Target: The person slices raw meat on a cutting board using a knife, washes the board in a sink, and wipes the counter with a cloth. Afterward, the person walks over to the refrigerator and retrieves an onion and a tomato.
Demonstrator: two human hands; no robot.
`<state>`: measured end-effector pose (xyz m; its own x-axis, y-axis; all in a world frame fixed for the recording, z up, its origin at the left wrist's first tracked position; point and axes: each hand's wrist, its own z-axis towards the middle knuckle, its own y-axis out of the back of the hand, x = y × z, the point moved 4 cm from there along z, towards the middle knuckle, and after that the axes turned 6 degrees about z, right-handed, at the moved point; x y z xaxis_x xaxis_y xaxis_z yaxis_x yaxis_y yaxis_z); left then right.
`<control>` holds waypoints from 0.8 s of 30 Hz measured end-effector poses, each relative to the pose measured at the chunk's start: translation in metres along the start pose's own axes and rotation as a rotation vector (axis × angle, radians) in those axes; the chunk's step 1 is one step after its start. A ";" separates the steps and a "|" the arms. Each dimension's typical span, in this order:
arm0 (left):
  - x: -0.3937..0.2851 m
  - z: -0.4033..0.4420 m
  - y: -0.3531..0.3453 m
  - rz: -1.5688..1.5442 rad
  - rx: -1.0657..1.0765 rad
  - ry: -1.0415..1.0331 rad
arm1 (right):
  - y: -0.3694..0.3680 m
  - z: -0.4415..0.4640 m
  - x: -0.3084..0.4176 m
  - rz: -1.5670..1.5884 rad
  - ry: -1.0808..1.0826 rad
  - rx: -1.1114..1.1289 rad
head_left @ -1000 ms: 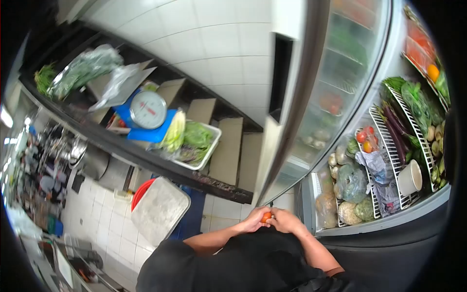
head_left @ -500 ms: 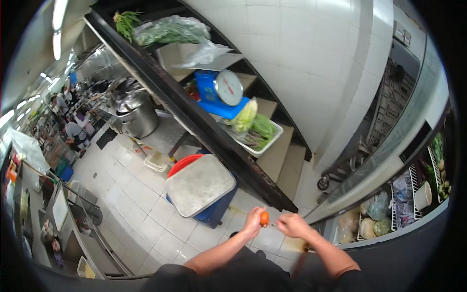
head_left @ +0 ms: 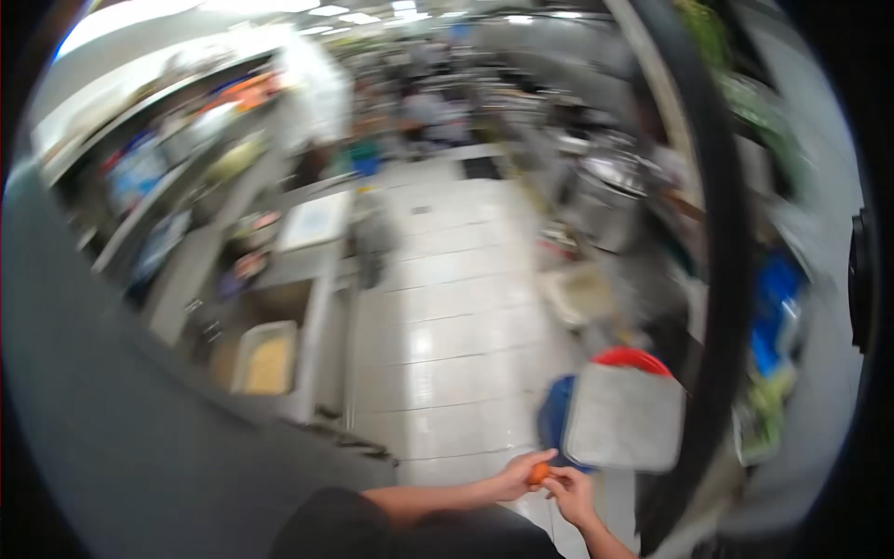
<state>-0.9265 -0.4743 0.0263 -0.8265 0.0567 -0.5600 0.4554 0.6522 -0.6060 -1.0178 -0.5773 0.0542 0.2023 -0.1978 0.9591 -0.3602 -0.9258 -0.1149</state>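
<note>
My left hand [head_left: 521,477] is closed round a small, rounded orange vegetable [head_left: 538,473]; whether it is a tomato or a carrot end I cannot tell. Close against it on the right is my right hand [head_left: 572,496], its fingers bent and pressed together at the vegetable. What those fingers hold, if anything, is too small and blurred to name. Both hands are low in the view, in front of my body. Just beyond them lies a flat grey-white lid or tray [head_left: 624,416] over a blue container [head_left: 556,415] and a red rim [head_left: 633,359].
A white tiled aisle [head_left: 438,317] runs ahead between counters. On the left is a sink [head_left: 289,303] with a white tub [head_left: 270,359] in it. A dark slanted stair beam [head_left: 712,214] rises at right. Farther off stand a large metal pot [head_left: 601,200] and blurred people.
My view has swung left, from the stairs and open fridge to the aisle and sink. The hands have come closer together; the orange vegetable stays in my left hand.
</note>
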 end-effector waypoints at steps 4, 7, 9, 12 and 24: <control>-0.085 -0.021 0.047 0.132 -0.180 -0.179 | -0.064 0.082 0.028 0.028 0.060 0.078; -0.138 -0.027 0.076 0.184 -0.163 -0.180 | -0.092 0.136 0.038 0.062 0.044 0.176; -0.165 -0.015 0.095 0.217 -0.158 -0.167 | -0.103 0.175 0.050 0.111 0.057 0.250; -0.198 0.011 0.123 0.277 -0.171 -0.151 | -0.116 0.229 0.051 -0.010 -0.065 0.367; -0.408 0.088 0.244 0.293 -0.425 -0.321 | -0.231 0.494 0.119 -0.100 -0.145 0.866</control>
<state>-0.4491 -0.4043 0.0569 -0.5157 0.0922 -0.8518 0.4225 0.8923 -0.1592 -0.4606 -0.5459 0.0673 0.3310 -0.0872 0.9396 0.4695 -0.8485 -0.2442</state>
